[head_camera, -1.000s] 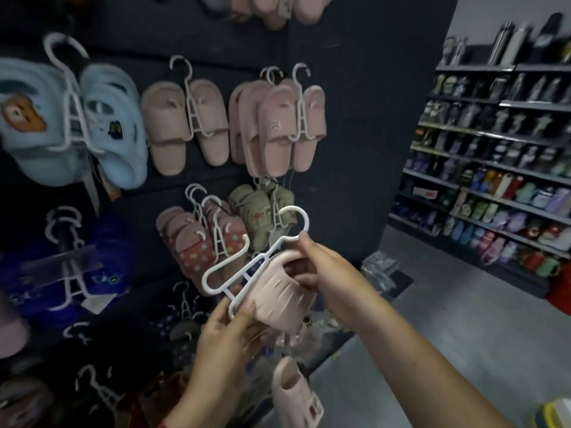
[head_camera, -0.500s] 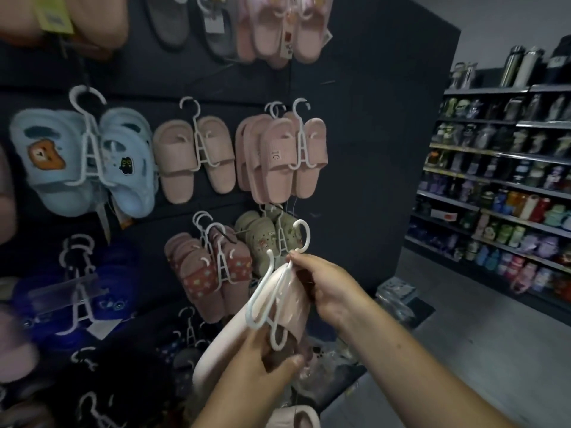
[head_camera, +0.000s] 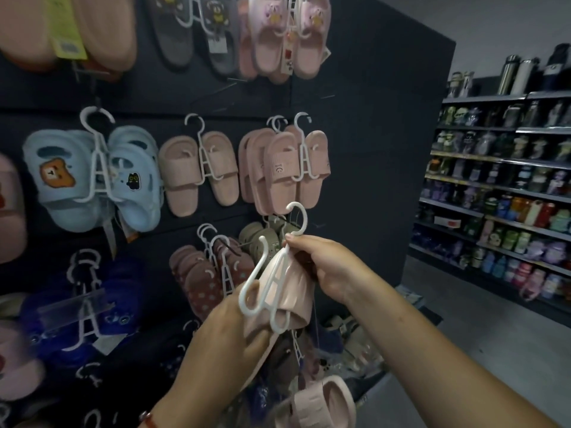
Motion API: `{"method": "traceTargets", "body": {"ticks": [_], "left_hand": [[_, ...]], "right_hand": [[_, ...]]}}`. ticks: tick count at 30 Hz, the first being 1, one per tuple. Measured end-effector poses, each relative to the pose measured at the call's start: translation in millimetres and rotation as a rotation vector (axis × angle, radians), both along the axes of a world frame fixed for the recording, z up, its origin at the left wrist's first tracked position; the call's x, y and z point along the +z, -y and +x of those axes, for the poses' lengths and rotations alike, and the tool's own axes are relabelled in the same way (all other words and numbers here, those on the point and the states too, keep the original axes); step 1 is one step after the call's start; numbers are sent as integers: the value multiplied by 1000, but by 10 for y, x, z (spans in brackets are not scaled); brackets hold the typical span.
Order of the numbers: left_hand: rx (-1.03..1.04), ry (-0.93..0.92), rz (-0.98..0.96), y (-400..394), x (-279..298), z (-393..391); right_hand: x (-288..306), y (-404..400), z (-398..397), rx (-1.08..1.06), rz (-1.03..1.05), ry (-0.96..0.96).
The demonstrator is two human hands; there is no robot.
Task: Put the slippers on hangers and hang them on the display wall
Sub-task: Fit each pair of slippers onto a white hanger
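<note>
A white plastic hanger (head_camera: 272, 273) is held up in front of the dark display wall (head_camera: 370, 134), its hook pointing up. A pale pink slipper (head_camera: 293, 291) sits on one of its arms. My right hand (head_camera: 327, 267) pinches the hanger just under the hook. My left hand (head_camera: 234, 329) grips the slipper from below, beside the hanger's free arm. A second pale pink slipper (head_camera: 318, 403) lies lower down, partly hidden behind my arms.
Several pairs hang on the wall: blue slippers (head_camera: 92, 177), pink slippers (head_camera: 197, 171), more pink slippers (head_camera: 287, 168), olive clogs (head_camera: 262, 239) and dotted red ones (head_camera: 204, 273). Shelves of bottles (head_camera: 500, 196) stand at the right beyond the grey floor (head_camera: 479, 335).
The hanger has swung from lying sideways to upright with the slipper on it, and both hands have lifted it toward the wall. My view has tilted up.
</note>
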State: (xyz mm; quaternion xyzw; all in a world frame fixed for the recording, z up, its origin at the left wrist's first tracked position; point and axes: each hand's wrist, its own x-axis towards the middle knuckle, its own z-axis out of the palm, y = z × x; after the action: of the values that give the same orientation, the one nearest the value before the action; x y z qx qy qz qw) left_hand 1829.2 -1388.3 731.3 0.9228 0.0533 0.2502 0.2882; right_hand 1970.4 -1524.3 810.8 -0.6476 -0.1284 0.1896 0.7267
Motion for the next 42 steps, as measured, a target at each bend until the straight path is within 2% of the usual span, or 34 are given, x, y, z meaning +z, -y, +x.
{"method": "traceTargets", "body": {"ticks": [3, 6, 13, 20, 29, 42], "left_hand": [[-15, 3, -253, 12, 28, 58], [-25, 23, -420, 13, -24, 107], [-8, 40, -600, -3, -149, 180], [90, 124, -786, -93, -276, 193], [130, 217, -897, -165, -378, 150], [52, 171, -874, -111, -530, 14]], "right_hand": [[9, -22, -23, 42, -29, 34], [-45, -43, -34, 36, -50, 71], [-221, -41, -322, 20, -128, 220], [-433, 10, -581, 2, -271, 509], [-574, 169, -537, -31, -107, 276], [-469, 177, -140, -180, -136, 241]]}}
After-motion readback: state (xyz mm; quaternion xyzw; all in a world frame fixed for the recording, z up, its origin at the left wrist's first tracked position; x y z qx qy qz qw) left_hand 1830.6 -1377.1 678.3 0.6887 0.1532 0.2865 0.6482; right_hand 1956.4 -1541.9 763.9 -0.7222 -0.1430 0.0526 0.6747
